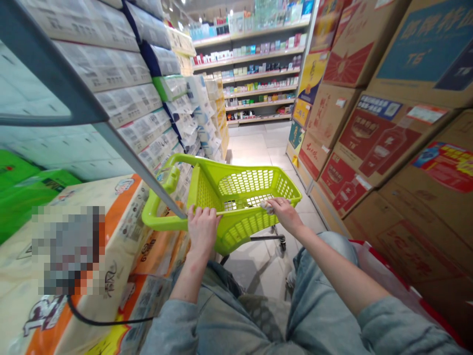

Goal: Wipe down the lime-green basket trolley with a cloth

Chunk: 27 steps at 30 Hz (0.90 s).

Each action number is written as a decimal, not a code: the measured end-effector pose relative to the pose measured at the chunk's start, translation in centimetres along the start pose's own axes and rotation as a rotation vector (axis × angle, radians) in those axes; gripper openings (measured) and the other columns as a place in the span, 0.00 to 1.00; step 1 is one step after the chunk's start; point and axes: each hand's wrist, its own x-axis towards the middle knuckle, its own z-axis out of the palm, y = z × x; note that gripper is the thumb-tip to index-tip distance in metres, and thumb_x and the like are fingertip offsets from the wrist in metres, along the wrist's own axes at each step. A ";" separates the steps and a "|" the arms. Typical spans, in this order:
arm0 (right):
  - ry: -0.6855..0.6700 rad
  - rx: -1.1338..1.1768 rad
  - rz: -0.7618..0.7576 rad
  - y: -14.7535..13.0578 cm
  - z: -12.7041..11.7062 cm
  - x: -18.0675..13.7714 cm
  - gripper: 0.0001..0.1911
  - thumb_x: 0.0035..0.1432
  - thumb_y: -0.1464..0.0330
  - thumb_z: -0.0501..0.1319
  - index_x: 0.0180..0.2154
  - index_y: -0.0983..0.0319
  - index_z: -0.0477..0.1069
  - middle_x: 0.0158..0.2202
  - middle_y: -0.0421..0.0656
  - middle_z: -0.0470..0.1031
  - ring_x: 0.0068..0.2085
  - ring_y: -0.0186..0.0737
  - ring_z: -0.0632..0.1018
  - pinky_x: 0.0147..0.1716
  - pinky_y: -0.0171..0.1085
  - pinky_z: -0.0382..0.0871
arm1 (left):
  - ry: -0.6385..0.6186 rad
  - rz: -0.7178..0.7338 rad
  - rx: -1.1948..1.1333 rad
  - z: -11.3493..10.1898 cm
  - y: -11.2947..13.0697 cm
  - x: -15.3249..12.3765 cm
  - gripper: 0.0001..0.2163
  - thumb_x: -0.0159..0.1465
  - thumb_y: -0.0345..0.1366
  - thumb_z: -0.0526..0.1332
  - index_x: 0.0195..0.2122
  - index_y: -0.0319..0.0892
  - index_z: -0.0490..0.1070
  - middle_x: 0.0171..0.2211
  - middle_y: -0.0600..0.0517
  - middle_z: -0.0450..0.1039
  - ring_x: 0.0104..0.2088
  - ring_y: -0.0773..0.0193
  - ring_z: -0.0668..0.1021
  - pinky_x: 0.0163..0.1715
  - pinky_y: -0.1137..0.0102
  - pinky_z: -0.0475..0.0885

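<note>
Closest to the lens, my light blue trousers (pixel 236 323) and matching sleeves (pixel 399 323) frame a narrow store aisle. To my left, a cream and orange pack (pixel 121 281) carries a dark object (pixel 72 251), pixelated past recognition, and a black cable (pixel 111 323) trails from beside it toward my sleeve. By my right knee is a red-edged, whitish item (pixel 384 276), partly hidden

Just ahead, the lime green cart (pixel 240 222) stands crosswise before my knees, its handle end to the left. My left hand (pixel 202 227) is clasped over its near rim, fingers curled across the edge, beside the foot of a slanting grey pole (pixel 140 170). My right hand (pixel 284 213), farther along that side, pinches a crumpled whitish wad (pixel 266 207) at the rim

Beyond the cart, wrapped paper packs (pixel 129 101) rise in stacks on the left, while printed cartons (pixel 384 130), some showing red bottles, are piled on the right. Pale floor tiles (pixel 254 143) lead to the far shelves (pixel 258 71), lined with rows of small boxes and bottles
</note>
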 end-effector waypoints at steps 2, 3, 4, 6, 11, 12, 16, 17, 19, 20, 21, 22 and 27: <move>0.021 0.002 0.019 0.1 0.3 0.1 0.14 0.60 0.74 0.52 0.47 0.62 0.69 0.42 0.48 0.72 0.45 0.44 0.70 0.45 0.39 0.65 | -0.016 0.000 0.008 -0.2 -0.4 0.0 0.08 0.63 0.38 0.56 0.30 0.42 0.70 0.29 0.47 0.71 0.38 0.53 0.70 0.51 0.54 0.57; 0.029 0.002 0.030 0.1 0.5 0.3 0.14 0.60 0.74 0.53 0.47 0.62 0.69 0.42 0.48 0.72 0.45 0.44 0.70 0.45 0.39 0.65 | -0.021 0.005 0.009 -0.2 -0.4 0.0 0.08 0.63 0.38 0.55 0.31 0.42 0.70 0.30 0.47 0.72 0.38 0.53 0.70 0.50 0.55 0.57; 0.035 0.000 0.040 0.0 0.6 0.4 0.14 0.60 0.74 0.53 0.47 0.62 0.69 0.42 0.48 0.72 0.45 0.44 0.70 0.45 0.40 0.65 | -0.025 0.008 0.010 -0.1 -0.3 0.0 0.08 0.63 0.38 0.55 0.31 0.42 0.70 0.30 0.47 0.72 0.38 0.53 0.70 0.48 0.55 0.58; 0.036 -0.010 0.043 -0.7 1.0 0.8 0.14 0.60 0.74 0.54 0.47 0.63 0.69 0.42 0.49 0.72 0.45 0.45 0.70 0.46 0.40 0.65 | -0.027 0.006 0.009 0.0 0.1 0.1 0.07 0.63 0.37 0.55 0.31 0.42 0.69 0.30 0.47 0.71 0.38 0.53 0.70 0.47 0.55 0.58; 0.027 0.008 -0.046 -4.6 1.8 2.2 0.17 0.60 0.74 0.55 0.50 0.62 0.68 0.44 0.49 0.72 0.46 0.45 0.70 0.47 0.42 0.64 | -0.015 0.009 -0.027 -0.2 1.6 0.3 0.07 0.63 0.35 0.54 0.31 0.41 0.69 0.30 0.47 0.71 0.38 0.53 0.70 0.47 0.55 0.58; 0.032 0.017 -0.053 -5.2 1.9 2.4 0.17 0.60 0.74 0.54 0.51 0.62 0.67 0.44 0.49 0.72 0.46 0.45 0.70 0.47 0.42 0.64 | -0.011 0.009 -0.033 -0.3 1.9 0.2 0.07 0.63 0.35 0.54 0.32 0.41 0.69 0.30 0.47 0.71 0.38 0.53 0.70 0.47 0.55 0.58; 0.029 0.060 -0.084 -5.2 1.7 2.4 0.19 0.60 0.75 0.54 0.53 0.60 0.66 0.45 0.48 0.72 0.47 0.44 0.70 0.48 0.42 0.64 | -0.002 0.015 -0.046 -0.5 2.8 0.1 0.08 0.64 0.34 0.52 0.32 0.41 0.69 0.30 0.46 0.70 0.38 0.53 0.70 0.48 0.55 0.58; 0.022 0.068 -0.085 -4.4 1.5 2.2 0.19 0.59 0.76 0.53 0.53 0.60 0.66 0.46 0.48 0.72 0.47 0.44 0.70 0.48 0.42 0.65 | -0.001 0.022 -0.047 -0.5 2.9 0.1 0.08 0.65 0.34 0.51 0.33 0.41 0.69 0.30 0.46 0.70 0.38 0.53 0.70 0.48 0.55 0.58; 0.019 0.075 -0.048 -2.2 1.1 1.6 0.19 0.59 0.76 0.53 0.52 0.60 0.67 0.46 0.48 0.72 0.48 0.44 0.69 0.48 0.42 0.65 | -0.002 0.041 -0.047 -0.5 3.1 0.1 0.09 0.65 0.34 0.51 0.33 0.41 0.69 0.30 0.46 0.70 0.37 0.54 0.70 0.48 0.56 0.58; 0.027 0.074 -0.013 -0.9 0.8 1.3 0.19 0.59 0.76 0.53 0.51 0.61 0.67 0.46 0.48 0.72 0.48 0.44 0.69 0.48 0.42 0.65 | -0.002 0.049 -0.046 -0.5 3.2 0.1 0.09 0.65 0.34 0.51 0.33 0.41 0.69 0.30 0.46 0.70 0.37 0.54 0.70 0.48 0.56 0.58; 0.042 0.073 0.029 0.4 0.7 1.0 0.19 0.59 0.76 0.52 0.51 0.61 0.68 0.46 0.48 0.72 0.48 0.44 0.69 0.49 0.42 0.65 | -0.001 0.055 -0.044 -0.5 3.3 0.1 0.09 0.65 0.34 0.50 0.33 0.41 0.69 0.30 0.46 0.69 0.37 0.54 0.69 0.47 0.57 0.58; 0.064 0.069 0.075 1.7 0.5 0.7 0.19 0.58 0.76 0.52 0.50 0.61 0.68 0.46 0.48 0.71 0.49 0.44 0.69 0.49 0.43 0.65 | 0.003 0.058 -0.044 -0.5 3.4 0.1 0.09 0.65 0.34 0.50 0.32 0.41 0.69 0.30 0.46 0.69 0.37 0.54 0.69 0.47 0.57 0.58; 0.254 0.063 0.323 4.7 1.1 -0.4 0.19 0.58 0.74 0.51 0.49 0.62 0.72 0.47 0.51 0.66 0.50 0.46 0.67 0.50 0.46 0.65 | 0.017 0.058 -0.035 -0.6 4.0 0.1 0.09 0.65 0.33 0.50 0.32 0.40 0.69 0.30 0.46 0.69 0.37 0.54 0.69 0.46 0.57 0.59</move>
